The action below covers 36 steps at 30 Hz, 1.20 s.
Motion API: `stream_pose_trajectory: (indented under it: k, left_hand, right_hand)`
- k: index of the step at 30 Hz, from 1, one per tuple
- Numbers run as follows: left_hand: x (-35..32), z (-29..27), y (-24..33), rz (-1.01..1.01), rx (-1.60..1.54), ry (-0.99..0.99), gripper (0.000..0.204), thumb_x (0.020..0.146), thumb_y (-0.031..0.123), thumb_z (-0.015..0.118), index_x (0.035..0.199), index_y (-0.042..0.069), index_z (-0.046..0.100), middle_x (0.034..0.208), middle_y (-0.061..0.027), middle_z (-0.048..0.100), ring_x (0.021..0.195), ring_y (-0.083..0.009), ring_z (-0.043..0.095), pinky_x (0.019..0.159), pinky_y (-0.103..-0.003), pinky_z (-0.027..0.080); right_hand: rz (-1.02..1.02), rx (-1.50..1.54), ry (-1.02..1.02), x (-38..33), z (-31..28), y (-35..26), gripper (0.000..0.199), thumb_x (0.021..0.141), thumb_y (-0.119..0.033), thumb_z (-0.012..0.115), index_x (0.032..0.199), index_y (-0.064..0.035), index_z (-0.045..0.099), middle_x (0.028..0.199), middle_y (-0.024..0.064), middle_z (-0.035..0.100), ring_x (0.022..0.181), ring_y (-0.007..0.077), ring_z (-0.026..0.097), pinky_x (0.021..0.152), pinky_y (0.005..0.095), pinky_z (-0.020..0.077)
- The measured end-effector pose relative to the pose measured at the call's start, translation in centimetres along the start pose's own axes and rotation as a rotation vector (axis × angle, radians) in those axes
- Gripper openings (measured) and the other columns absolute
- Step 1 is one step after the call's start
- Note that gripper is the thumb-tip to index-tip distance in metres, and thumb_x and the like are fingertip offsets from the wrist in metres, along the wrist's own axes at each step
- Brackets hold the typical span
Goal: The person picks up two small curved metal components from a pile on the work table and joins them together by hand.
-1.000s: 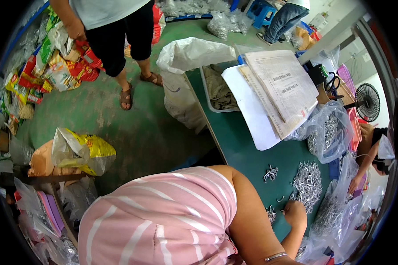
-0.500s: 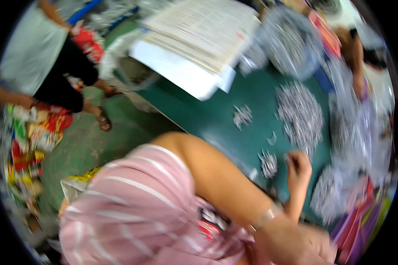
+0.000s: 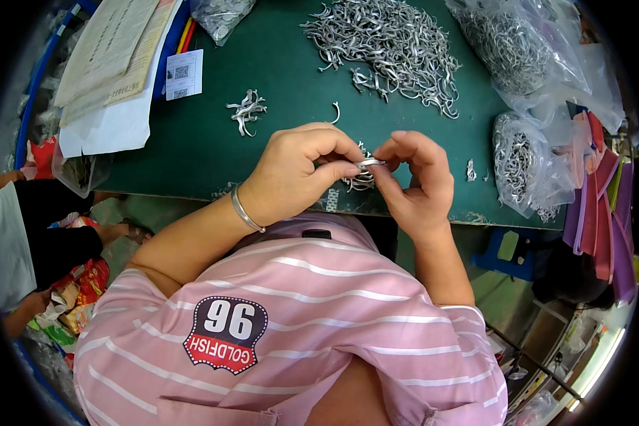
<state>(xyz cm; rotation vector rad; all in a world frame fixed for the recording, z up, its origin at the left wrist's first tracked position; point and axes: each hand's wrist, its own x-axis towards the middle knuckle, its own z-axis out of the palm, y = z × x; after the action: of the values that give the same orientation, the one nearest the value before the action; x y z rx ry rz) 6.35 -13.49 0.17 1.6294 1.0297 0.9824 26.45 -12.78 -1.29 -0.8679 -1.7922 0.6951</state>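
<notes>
Seen from above, a person in a pink striped shirt works at the near edge of a green tabletop (image 3: 277,78). The left hand (image 3: 298,174) and right hand (image 3: 412,177) meet, the fingers of both pinching one small bent metal clip (image 3: 369,162) between them, above a small cluster of clips (image 3: 361,179). This looks like the fitting or checking step; the next move likely calls for a steady pinch. A large heap of clips (image 3: 390,46) lies farther back.
</notes>
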Motion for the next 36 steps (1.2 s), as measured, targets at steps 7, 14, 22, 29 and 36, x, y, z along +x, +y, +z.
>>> stream_pose_trajectory:
  k: [7, 14, 22, 29, 36]
  left_hand:
    - [0.2, -0.6, -1.1, 0.291, 0.215, 0.005, 0.014, 0.075, -0.007, 0.073, 0.087, 0.0, 0.069, 0.093, -0.0099, 0.068, 0.081, -0.0198, 0.066, 0.07, -0.028, 0.052]
    - [1.3, -2.7, -1.3, 0.191, 0.423, 0.208, 0.012, 0.077, -0.005, 0.071, 0.087, 0.001, 0.068, 0.089, -0.0087, 0.065, 0.079, -0.0201, 0.063, 0.067, -0.03, 0.05]
    - [3.3, -1.9, -3.2, 0.274, 0.791, 0.077, 0.01, 0.081, -0.002, 0.066, 0.089, 0.002, 0.064, 0.087, -0.0116, 0.059, 0.075, -0.0265, 0.059, 0.066, -0.034, 0.048]
    - [2.9, -2.0, -0.6, -0.433, -0.494, -0.165, 0.008, 0.09, 0.005, 0.065, 0.095, 0.0, 0.062, 0.087, -0.0042, 0.063, 0.073, -0.0116, 0.058, 0.067, -0.025, 0.048]
    - [2.5, -2.4, 0.4, -0.407, -0.327, 0.009, 0.02, 0.094, 0.013, 0.063, 0.111, 0.001, 0.063, 0.091, -0.0017, 0.066, 0.076, -0.0069, 0.057, 0.067, -0.02, 0.047]
  right_hand:
    - [-0.027, -0.04, -0.207, 0.7, -1.7, 0.0, 0.019, 0.076, 0.007, 0.071, 0.092, -0.0014, 0.067, 0.086, 0.0123, 0.066, 0.076, 0.0261, 0.065, 0.065, 0.0326, 0.0522]
    - [-0.051, -0.211, -0.285, 0.9, -2.3, 0.3, 0.015, 0.075, 0.004, 0.072, 0.087, -0.0019, 0.066, 0.084, 0.0102, 0.064, 0.075, 0.0285, 0.06, 0.068, 0.036, 0.0485]
    - [-0.002, -0.257, -0.195, 2.1, -1.7, 0.8, 0.016, 0.077, 0.003, 0.071, 0.091, -0.0017, 0.067, 0.088, 0.0101, 0.064, 0.078, 0.0276, 0.059, 0.07, 0.036, 0.0472]
    - [0.079, -0.066, -0.133, 3.6, -0.1, 0.2, 0.016, 0.08, 0.005, 0.068, 0.096, 0.0009, 0.067, 0.095, 0.0129, 0.068, 0.088, 0.0288, 0.066, 0.076, 0.0346, 0.0516]
    - [0.056, -0.105, -0.065, 2.3, -2.4, 0.3, 0.011, 0.08, 0.002, 0.07, 0.09, -0.0011, 0.066, 0.082, 0.0124, 0.065, 0.072, 0.0269, 0.064, 0.066, 0.034, 0.0507]
